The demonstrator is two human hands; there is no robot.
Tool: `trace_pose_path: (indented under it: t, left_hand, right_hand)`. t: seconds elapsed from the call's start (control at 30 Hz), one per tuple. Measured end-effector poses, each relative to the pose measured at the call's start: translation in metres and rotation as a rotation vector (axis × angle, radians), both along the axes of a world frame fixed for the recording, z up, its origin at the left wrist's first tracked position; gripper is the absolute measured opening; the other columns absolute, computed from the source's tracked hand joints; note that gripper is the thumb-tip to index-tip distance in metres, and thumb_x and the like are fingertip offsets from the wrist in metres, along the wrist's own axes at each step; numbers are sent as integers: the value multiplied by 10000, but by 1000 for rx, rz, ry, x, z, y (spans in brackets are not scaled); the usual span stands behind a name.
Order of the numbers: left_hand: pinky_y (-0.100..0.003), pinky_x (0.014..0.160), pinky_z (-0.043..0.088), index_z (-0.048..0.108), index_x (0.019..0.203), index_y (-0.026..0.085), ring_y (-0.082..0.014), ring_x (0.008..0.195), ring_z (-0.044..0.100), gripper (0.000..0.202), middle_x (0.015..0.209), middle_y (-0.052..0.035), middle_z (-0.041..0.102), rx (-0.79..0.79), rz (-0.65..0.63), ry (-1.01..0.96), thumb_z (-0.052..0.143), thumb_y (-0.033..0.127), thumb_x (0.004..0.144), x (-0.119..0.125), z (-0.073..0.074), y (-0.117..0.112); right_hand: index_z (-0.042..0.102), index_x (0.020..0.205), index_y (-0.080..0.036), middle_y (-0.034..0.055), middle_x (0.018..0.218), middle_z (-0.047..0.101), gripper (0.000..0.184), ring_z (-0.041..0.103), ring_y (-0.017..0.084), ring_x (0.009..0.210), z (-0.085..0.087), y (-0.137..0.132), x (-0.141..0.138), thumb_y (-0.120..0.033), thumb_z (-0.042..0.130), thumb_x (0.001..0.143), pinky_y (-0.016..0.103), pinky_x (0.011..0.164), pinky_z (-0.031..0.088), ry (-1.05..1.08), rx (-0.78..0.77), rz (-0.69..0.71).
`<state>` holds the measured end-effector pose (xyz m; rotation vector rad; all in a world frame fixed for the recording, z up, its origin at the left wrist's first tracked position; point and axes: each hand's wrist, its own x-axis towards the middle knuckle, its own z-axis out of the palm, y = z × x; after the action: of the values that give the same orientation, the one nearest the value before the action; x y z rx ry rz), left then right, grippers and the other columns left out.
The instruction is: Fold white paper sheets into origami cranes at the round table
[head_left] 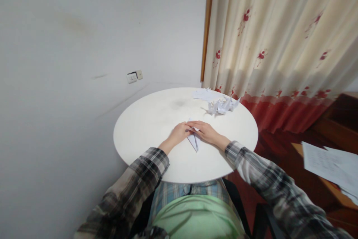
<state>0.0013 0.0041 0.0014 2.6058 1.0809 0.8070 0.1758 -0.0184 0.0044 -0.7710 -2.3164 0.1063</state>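
Note:
A piece of white folded paper (194, 142) lies on the round white table (145, 127), its pointed end toward me. From the left, my left hand (179, 132) closes on the paper's upper part. My right hand (206, 131) grips the same paper from the right, its fingers reaching across the top toward the left fingertips. Part of the paper is hidden under the fingers, and a small raised flap shows between the hands.
Several folded white paper figures (222, 106) sit in a cluster beyond my right hand. Flat white paper (201, 94) lies behind them near the far edge. At right, written sheets (327, 162) rest on a wooden surface. A wall socket (132, 78) and a curtain (268, 37) are beyond the table.

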Motion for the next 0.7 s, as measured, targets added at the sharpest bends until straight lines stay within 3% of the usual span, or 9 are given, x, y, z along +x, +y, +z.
trace_pose_path:
  t: [0.3,0.7]
  left_hand:
    - [-252,728,449,707,759,164,-149,758,590,140,796,-53,661,3,68,30,571,193,777,-1,-1,3]
    - [-272,763,460,692,895,174,-182,825,600,203,875,-70,655,11,178,50,536,248,789,-4,-5,7]
  right_hand:
    - [535,1193,-242,78,1169,590,323,544,176,1048,6,-4,0,-252,405,897,364,891,465,42,78,11]
    - [542,1180,-226,78,1129,607,320,552,172,1017,10,-9,-1,-258,380,907,339,875,467,66,115,4]
